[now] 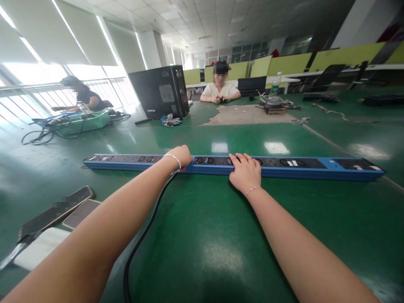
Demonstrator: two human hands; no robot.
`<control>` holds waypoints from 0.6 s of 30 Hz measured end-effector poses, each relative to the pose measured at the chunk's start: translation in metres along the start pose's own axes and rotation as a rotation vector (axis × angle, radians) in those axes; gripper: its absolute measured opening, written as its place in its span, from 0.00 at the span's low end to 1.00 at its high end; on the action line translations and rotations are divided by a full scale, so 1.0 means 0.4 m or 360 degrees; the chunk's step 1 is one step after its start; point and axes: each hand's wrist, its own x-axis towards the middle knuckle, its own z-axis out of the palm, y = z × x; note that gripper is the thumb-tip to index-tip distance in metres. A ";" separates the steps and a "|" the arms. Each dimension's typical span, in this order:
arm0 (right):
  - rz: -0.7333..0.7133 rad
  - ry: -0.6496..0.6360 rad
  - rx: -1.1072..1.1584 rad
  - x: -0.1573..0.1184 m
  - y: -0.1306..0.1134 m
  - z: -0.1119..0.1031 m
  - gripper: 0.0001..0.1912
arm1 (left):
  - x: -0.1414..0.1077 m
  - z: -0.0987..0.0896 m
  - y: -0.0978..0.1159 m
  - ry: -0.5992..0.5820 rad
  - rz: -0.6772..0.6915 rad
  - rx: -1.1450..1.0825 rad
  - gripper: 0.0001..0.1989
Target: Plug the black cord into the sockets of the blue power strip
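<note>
Power strip (208, 169) under two hands on a glossy green surface

The long blue-and-black power strip lies crosswise on the green surface (189, 214), in front of the wearer, its row of sockets facing up. The left hand (182, 157) is curled closed over it, left of the middle, gripping the end of a black cable (142, 240) that trails back toward the wearer; the fingers hide what sits at its tip. The right hand (246, 171) lies open, fingers spread across the sockets.

The surface shines with patches of reflected light, and farther off a ragged beige patch (246, 114) breaks the green. Left of that patch stands a black computer tower (158, 94) with gloves (171, 121) at its foot; a green basket (86, 124) tangled with cables is farther left. A clear bottle (275, 84) stands on the far right side. Two phone-like slabs (57, 210) lie near the left forearm.

One person (221, 90) sits across, hands together, and another (80, 94) sits at the left by a railing (118, 90). Pale blinds (82, 33) slope over bright windows, and lime partitions (290, 64) line the back of the office.
</note>
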 end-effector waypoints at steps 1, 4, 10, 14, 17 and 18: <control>0.0003 -0.0002 -0.0006 0.000 0.000 0.000 0.28 | 0.002 -0.003 -0.001 -0.0034 0.0021 -0.0014 0.17; 0.0012 0.0009 -0.0010 0.000 -0.001 0.000 0.28 | 0.005 0.001 -0.003 0.0002 -0.0002 -0.0020 0.17; 0.0006 0.0021 0.0003 0.000 -0.002 0.003 0.28 | 0.005 0.007 -0.003 0.0031 -0.0011 -0.0013 0.19; 0.0010 0.0017 0.0010 0.001 -0.002 0.003 0.28 | 0.006 -0.001 -0.001 -0.0018 0.0016 0.0015 0.16; 0.0015 0.0019 0.0003 0.000 -0.003 0.002 0.28 | -0.001 0.020 -0.002 0.0121 -0.0049 0.0026 0.19; 0.0013 0.0015 0.0002 -0.001 -0.003 0.001 0.28 | -0.004 0.029 -0.003 0.0180 -0.0071 0.0022 0.20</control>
